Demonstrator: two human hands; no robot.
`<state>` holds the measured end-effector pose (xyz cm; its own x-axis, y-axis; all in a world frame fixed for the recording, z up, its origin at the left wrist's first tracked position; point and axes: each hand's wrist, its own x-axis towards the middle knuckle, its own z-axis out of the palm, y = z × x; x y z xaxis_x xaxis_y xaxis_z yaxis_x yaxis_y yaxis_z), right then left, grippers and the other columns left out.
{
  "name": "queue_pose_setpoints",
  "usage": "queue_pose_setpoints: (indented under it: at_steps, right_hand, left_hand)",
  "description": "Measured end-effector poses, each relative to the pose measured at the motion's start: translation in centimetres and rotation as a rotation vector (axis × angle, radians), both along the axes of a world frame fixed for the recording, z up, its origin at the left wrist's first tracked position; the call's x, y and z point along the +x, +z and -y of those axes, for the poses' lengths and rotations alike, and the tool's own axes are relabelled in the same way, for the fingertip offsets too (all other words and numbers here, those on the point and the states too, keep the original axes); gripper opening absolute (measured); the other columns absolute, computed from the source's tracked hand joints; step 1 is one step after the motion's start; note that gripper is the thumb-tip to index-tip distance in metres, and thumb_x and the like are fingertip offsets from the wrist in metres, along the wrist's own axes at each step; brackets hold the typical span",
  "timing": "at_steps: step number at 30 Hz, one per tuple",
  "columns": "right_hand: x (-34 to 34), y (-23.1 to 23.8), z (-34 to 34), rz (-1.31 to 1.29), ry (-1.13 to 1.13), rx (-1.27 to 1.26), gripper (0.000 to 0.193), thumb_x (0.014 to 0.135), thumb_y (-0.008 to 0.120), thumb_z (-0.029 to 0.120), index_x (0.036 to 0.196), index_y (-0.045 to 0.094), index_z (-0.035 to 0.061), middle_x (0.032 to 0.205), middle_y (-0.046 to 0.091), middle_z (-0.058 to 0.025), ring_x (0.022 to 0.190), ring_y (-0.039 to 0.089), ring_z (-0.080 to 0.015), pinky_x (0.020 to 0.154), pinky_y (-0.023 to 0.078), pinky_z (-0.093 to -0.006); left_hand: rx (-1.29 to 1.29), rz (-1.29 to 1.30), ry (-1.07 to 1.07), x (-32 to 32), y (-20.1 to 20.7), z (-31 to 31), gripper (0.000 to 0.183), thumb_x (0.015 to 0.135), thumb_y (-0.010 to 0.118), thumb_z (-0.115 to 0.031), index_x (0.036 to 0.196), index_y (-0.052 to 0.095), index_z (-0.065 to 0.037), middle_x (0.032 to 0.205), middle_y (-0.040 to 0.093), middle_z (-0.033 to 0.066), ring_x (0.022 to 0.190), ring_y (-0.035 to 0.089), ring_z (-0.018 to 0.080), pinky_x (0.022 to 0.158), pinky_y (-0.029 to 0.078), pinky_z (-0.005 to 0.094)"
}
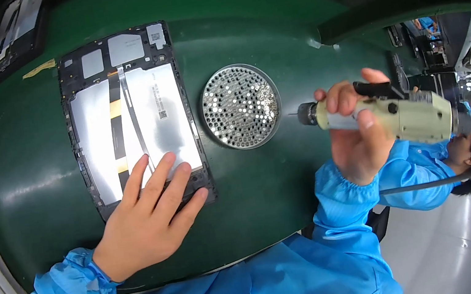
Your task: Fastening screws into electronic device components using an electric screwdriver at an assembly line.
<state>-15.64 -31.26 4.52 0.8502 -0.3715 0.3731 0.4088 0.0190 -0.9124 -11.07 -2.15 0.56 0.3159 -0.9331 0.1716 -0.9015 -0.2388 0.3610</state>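
The right grip [359, 134] is closed around the driver [420, 116], whose long axis points left toward the dish [248, 147]; the left grip [147, 223], spread, rests on the panel [150, 114].

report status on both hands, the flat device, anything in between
Left hand spread on lower end of flat device. Right hand gripping electric screwdriver, clear of device. Round dish of small shiny parts between device and screwdriver.

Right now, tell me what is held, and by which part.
Right hand: the pale green electric screwdriver, by the bit-end half of its body. Left hand: nothing gripped; its fingers rest on the device.
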Motion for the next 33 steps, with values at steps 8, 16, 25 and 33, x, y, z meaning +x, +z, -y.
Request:
queue_pose_setpoints:
  at_steps: [8,16,25,33]
  right_hand:
    - [0.6,-1.0,-2.4,0.007,-0.001,0.016,0.038,0.079,0.064,0.001,0.113,0.048,0.0035,0.075,0.057,-0.0116,0.071,0.056,-0.0230,0.078,0.048,-0.0426]
    - [1.4,-1.8,-2.5,-0.044,0.011,-0.023,0.035,0.079,0.065,0.002,0.110,0.049,0.0039,0.071,0.055,-0.0113,0.067,0.056,-0.0235,0.075,0.048,-0.0432]
    - [1.6,-2.2,-2.9,-0.064,-0.016,-0.029,0.035,0.078,0.065,0.003,0.109,0.049,0.0043,0.070,0.055,-0.0117,0.066,0.054,-0.0237,0.073,0.047,-0.0437]
    - [1.4,-2.1,-2.9,-0.088,0.018,-0.049,0.033,0.078,0.064,0.002,0.108,0.049,0.0044,0.070,0.054,-0.0115,0.066,0.054,-0.0237,0.074,0.047,-0.0438]
  left_hand:
    - [-0.010,0.017,0.004,1.0,-0.1,2.2,0.035,0.078,0.065,-0.014,0.110,0.060,-0.001,0.125,0.050,0.0265,0.124,0.043,0.0450,0.102,0.032,0.0602]
    - [-0.072,0.015,-0.023,1.9,-0.4,1.7,0.033,0.076,0.068,-0.019,0.104,0.063,-0.004,0.122,0.053,0.0234,0.119,0.048,0.0421,0.101,0.038,0.0544]
    - [-0.161,-0.002,-0.004,2.1,-0.7,1.6,0.024,0.075,0.067,-0.013,0.098,0.068,-0.005,0.115,0.059,0.0220,0.113,0.055,0.0393,0.100,0.042,0.0480]
    - [-0.194,-0.007,0.011,1.9,-1.0,1.6,0.024,0.074,0.068,-0.012,0.097,0.068,-0.003,0.115,0.059,0.0222,0.112,0.055,0.0391,0.100,0.042,0.0478]
